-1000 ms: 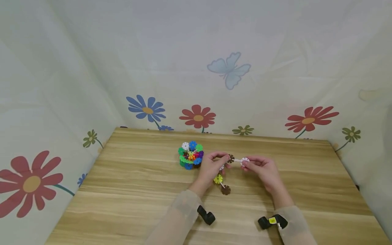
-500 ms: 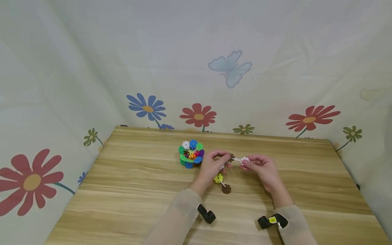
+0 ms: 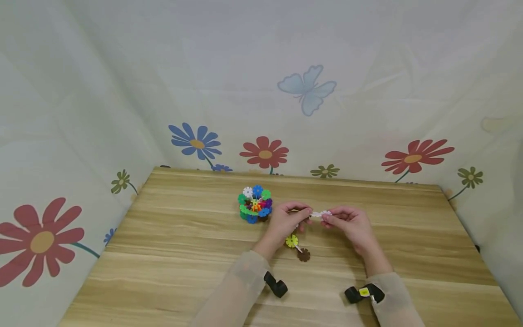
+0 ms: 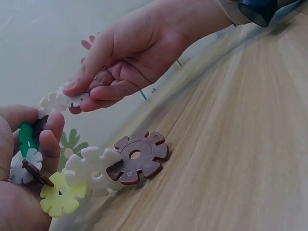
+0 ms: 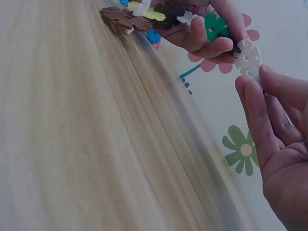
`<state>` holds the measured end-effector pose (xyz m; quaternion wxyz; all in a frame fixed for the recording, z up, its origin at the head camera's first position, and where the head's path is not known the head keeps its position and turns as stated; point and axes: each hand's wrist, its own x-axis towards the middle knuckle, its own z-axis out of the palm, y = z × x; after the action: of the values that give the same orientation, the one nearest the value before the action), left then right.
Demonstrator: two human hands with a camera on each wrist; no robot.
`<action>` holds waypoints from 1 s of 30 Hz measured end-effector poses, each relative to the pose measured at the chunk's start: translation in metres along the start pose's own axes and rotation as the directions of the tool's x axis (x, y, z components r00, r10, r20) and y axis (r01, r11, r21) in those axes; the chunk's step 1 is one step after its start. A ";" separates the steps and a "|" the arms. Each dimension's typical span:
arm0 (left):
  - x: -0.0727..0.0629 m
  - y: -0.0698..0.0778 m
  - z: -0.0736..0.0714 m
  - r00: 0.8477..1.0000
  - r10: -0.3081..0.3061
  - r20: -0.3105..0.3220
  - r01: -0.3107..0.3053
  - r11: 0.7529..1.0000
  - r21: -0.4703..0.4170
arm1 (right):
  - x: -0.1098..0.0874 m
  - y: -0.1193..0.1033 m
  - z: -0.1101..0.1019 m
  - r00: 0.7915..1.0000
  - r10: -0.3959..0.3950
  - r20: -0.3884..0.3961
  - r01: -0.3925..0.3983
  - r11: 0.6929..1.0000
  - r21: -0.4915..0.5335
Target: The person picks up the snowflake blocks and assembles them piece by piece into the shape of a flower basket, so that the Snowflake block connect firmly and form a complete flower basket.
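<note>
A chain of notched, flower-shaped plastic discs runs between the two hands. My left hand [image 3: 286, 225] pinches it near a dark brown disc [image 4: 40, 126], mostly hidden by the fingers. My right hand [image 3: 353, 227] pinches a white disc [image 4: 74, 97] at the chain's far end, joined to another white disc [image 5: 249, 57] bridging the gap between the hands. Close by the left fingers are a green disc [image 5: 215, 26] and a white disc [image 4: 25, 166]. Below the left palm the chain continues through a yellow disc [image 3: 292, 240] and a white disc [image 4: 94, 172] to a brown disc [image 3: 303, 255].
Left of the left hand, a round multicoloured structure [image 3: 255, 205] built of similar discs stands on the wooden table [image 3: 184, 254]. Behind the table's back edge hangs a pale cloth [image 3: 229, 81] printed with flowers and a butterfly. Black cameras [image 3: 276, 286] are strapped to both wrists.
The brown disc at the left fingertips has turned and is now mostly hidden. The left thumb has shifted slightly right, while the white discs have tilted. The right hand stays almost in place.
</note>
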<state>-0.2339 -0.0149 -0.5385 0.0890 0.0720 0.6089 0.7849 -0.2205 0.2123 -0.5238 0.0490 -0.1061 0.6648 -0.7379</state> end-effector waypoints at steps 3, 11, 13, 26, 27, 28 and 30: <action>0.000 0.000 0.000 1.000 -0.002 0.013 0.002 1.000 0.003 | 0.000 -0.001 -0.001 1.000 0.003 0.005 -0.003 1.000 -0.025; -0.001 0.002 0.000 1.000 0.013 0.018 -0.013 1.000 0.017 | 0.000 -0.002 0.000 1.000 -0.006 0.029 0.007 0.999 -0.040; -0.001 0.002 0.000 1.000 0.022 0.019 -0.023 1.000 0.020 | 0.000 -0.002 0.001 0.999 -0.005 0.036 0.006 1.000 -0.030; -0.001 -0.001 0.002 0.998 0.050 0.033 -0.051 0.999 0.020 | 0.000 0.000 0.003 0.997 -0.004 0.071 0.002 1.000 0.026; -0.001 -0.001 0.002 0.998 0.047 0.035 -0.048 0.999 0.018 | 0.000 0.000 0.003 0.997 -0.002 0.073 0.000 1.000 0.023; -0.001 -0.001 0.002 0.998 0.042 0.036 -0.042 0.999 0.014 | -0.001 -0.001 0.003 0.997 0.003 0.077 -0.005 1.000 0.014; -0.001 -0.001 0.002 0.999 0.031 0.043 -0.031 1.000 0.001 | -0.001 -0.004 0.002 0.996 0.019 0.083 -0.017 1.000 -0.027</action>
<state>-0.2330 -0.0132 -0.5387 0.0901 0.0984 0.6065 0.7838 -0.2189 0.2112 -0.5201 0.0819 -0.1314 0.6725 -0.7237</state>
